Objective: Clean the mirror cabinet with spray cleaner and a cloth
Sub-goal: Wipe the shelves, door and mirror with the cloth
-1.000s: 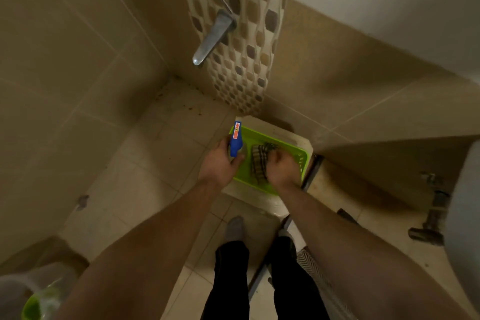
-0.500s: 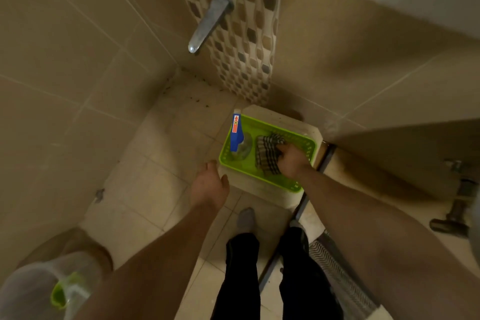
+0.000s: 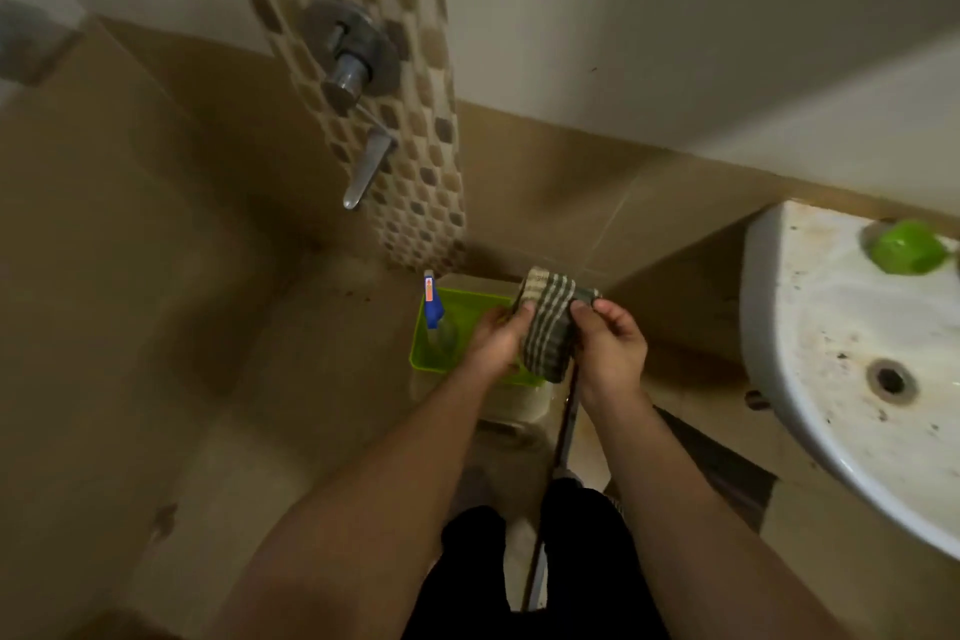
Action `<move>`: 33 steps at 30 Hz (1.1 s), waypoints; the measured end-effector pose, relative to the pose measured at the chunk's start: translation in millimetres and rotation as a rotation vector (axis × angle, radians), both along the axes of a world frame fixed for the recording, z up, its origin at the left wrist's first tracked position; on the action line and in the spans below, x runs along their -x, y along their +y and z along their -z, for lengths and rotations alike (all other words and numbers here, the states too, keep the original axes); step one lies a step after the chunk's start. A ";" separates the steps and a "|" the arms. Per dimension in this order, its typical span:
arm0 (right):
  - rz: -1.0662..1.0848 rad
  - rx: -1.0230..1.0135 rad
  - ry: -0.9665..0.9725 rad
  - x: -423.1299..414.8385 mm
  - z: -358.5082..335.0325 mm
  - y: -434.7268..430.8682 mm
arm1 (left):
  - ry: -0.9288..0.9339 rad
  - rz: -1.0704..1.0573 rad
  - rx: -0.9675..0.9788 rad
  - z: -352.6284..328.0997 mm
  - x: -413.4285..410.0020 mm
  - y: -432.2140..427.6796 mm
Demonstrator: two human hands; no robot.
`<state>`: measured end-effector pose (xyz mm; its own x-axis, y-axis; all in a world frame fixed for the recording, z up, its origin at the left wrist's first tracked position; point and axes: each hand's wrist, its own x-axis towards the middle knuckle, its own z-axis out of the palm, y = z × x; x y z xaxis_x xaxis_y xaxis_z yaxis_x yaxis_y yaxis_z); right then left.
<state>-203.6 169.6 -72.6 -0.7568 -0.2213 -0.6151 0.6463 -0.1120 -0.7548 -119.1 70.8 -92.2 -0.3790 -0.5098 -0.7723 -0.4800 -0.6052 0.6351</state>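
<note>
Your left hand (image 3: 493, 339) and right hand (image 3: 612, 351) hold the folded cloth (image 3: 548, 327) above the basket (image 3: 423, 360), fingers (image 3: 607, 310) curled round its sides. It looks soft, light and floppy, so bunch it. The spray bottle (image 3: 432, 308) stands in the basket.

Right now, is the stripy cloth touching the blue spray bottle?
Apart. Head view: left hand and right hand hold the cloth up, green basket showing between it and the spray bottle.
</note>
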 end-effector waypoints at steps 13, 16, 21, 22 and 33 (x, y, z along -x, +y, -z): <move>-0.032 -0.032 0.227 38.6 -88.6 132.9 | 0.344 0.135 0.319 -105.8 80.2 137.4; -0.132 0.017 0.278 62.2 -115.4 185.2 | 0.411 0.335 0.485 -137.9 109.9 192.8; -0.034 0.248 0.191 103.8 -159.8 309.2 | 0.584 0.546 0.462 -185.3 147.9 296.8; -0.005 0.246 0.190 109.2 -168.0 337.3 | 0.585 0.568 0.462 -190.8 156.2 322.8; 0.349 0.583 0.090 155.2 -220.3 470.7 | 0.531 0.511 0.308 -239.3 226.5 442.1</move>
